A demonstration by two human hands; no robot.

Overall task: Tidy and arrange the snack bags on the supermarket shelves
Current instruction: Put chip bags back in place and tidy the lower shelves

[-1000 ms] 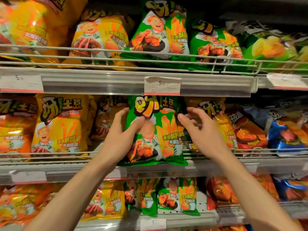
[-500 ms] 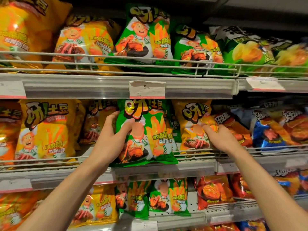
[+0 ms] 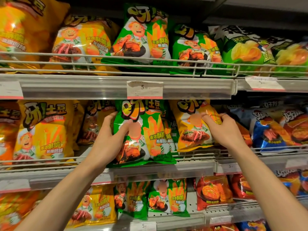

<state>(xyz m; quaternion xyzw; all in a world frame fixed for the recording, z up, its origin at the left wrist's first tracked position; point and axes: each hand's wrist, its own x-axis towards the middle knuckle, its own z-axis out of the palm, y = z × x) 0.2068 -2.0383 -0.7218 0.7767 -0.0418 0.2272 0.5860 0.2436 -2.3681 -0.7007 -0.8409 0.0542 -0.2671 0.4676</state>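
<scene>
The left hand holds the green snack bag by its left edge, with the thumb across the front and the fingers curled behind. This bag stands on the middle shelf, and its bottom hangs a little over the front wire rail. I think the hand keeps it upright so that it does not fall forward. The right hand pinches the upper front of the yellow snack bag, which stands just to the right of the green one. The fingers are curled into the foil. Probably this grip serves to pull the yellow bag straight or to move it away from the green row, because other green bags stand behind the first one.

To the left of the left hand stand more yellow bags, and one large yellow bag faces the front. To the right of the right hand are blue snack bags. Above both hands runs the shelf edge with a price label. The shelf above carries yellow and green bags, and the shelf below the arms carries green, yellow and red ones. The room is a supermarket aisle, rather dark at the top.
</scene>
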